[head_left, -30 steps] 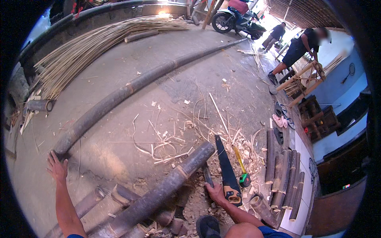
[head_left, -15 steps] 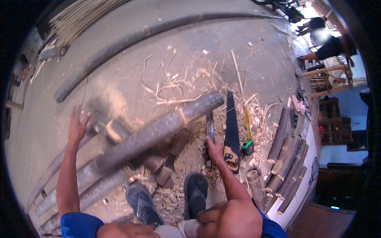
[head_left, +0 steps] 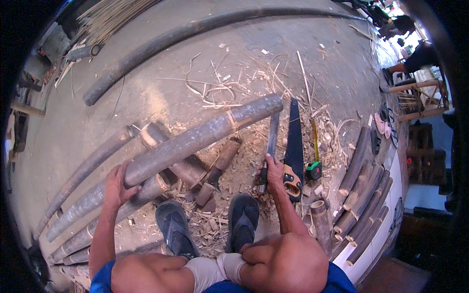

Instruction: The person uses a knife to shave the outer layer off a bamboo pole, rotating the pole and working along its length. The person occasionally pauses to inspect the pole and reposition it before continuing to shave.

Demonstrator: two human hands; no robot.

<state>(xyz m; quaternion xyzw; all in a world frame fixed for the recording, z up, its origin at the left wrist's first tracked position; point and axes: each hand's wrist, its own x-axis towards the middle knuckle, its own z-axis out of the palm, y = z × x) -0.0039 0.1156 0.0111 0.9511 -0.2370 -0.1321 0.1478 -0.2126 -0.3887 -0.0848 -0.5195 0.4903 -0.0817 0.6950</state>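
A long grey-brown bamboo pole (head_left: 185, 139) lies slantwise in front of me, its far end up to the right, across shorter bamboo pieces. My left hand (head_left: 118, 184) grips its lower left part, thumb on the near side. My right hand (head_left: 273, 171) is closed round the dark handle of a long-bladed knife (head_left: 273, 134), whose blade points away from me, close to the pole's far end. Just right of it lies a handsaw (head_left: 294, 146) with a wood-coloured grip. A green and black tape measure (head_left: 313, 171) sits beside the saw, its yellow tape pulled out.
Several short bamboo lengths (head_left: 361, 193) lie at the right by a white tiled edge. Shavings and chips (head_left: 210, 229) cover the floor round my sandalled feet. A longer bamboo pole (head_left: 161, 46) stretches across the back. Thin strips (head_left: 110, 17) are bundled far left. A person (head_left: 420, 56) is far right.
My left hand has come down from beside the pole and now holds it. The knife stays in my right hand. The whole view has shifted a little.
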